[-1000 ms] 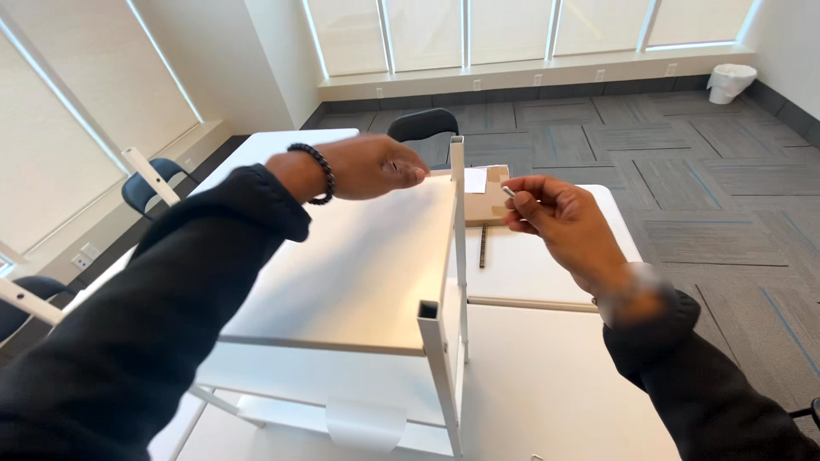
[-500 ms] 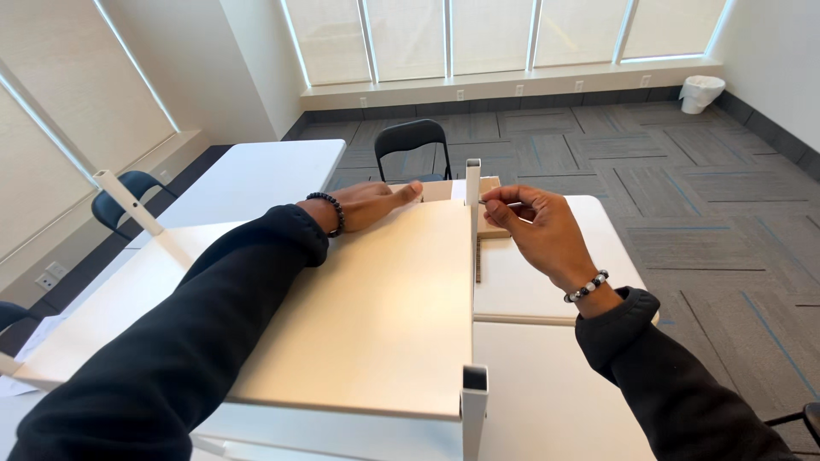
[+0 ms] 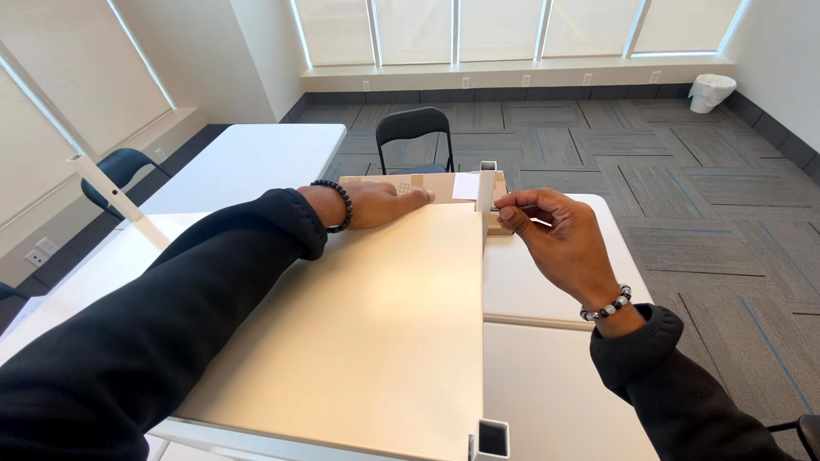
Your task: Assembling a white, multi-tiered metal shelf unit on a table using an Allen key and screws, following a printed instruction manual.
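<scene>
A pale flat furniture panel (image 3: 376, 316) lies on a white table (image 3: 547, 290), with white square-tube legs standing up at its far corner (image 3: 486, 192) and near corner (image 3: 490, 438). My left hand (image 3: 380, 203) rests flat on the panel's far edge, fingers stretched toward the far leg. My right hand (image 3: 559, 239) pinches a small thin metal tool (image 3: 497, 207) against the side of that far leg. A cardboard box (image 3: 436, 183) sits just behind the panel.
A black folding chair (image 3: 414, 128) stands beyond the table, another white table (image 3: 243, 162) to the left with a dark chair (image 3: 120, 166) beside it. A white bin (image 3: 711, 90) sits by the far wall. Grey carpet tiles cover the floor.
The view has dropped over the panel, which now looks flat. My left hand slid onto the panel's far edge; my right hand stays at the far leg with the tool.
</scene>
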